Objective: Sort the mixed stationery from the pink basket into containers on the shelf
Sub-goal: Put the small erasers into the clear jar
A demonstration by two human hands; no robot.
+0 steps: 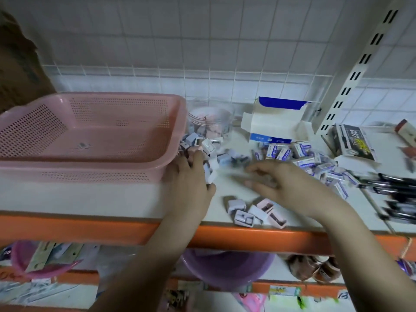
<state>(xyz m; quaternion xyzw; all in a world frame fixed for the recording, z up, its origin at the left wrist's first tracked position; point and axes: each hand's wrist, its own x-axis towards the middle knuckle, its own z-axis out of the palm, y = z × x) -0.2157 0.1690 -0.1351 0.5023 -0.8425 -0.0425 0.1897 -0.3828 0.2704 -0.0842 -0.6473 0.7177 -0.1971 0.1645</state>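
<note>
The pink basket (90, 134) stands on the left of the white shelf (112, 197); its inside looks bare. My left hand (191, 179) grips a bunch of small sharpeners (209, 158) right beside the basket's right end. My right hand (281, 181) hovers over the shelf with fingers loosely bent, blurred; whether it holds anything cannot be told. Several loose sharpeners (254, 212) lie near the shelf's front edge. A clear jar (209, 122) partly filled with sharpeners stands behind my left hand.
An open white and blue carton (274, 122) stands at the back, with a pile of small blue and white boxes (304, 158) in front of it. Black pens (396, 194) lie at the right. A slotted upright (355, 75) rises at the right. Lower shelves hold bowls.
</note>
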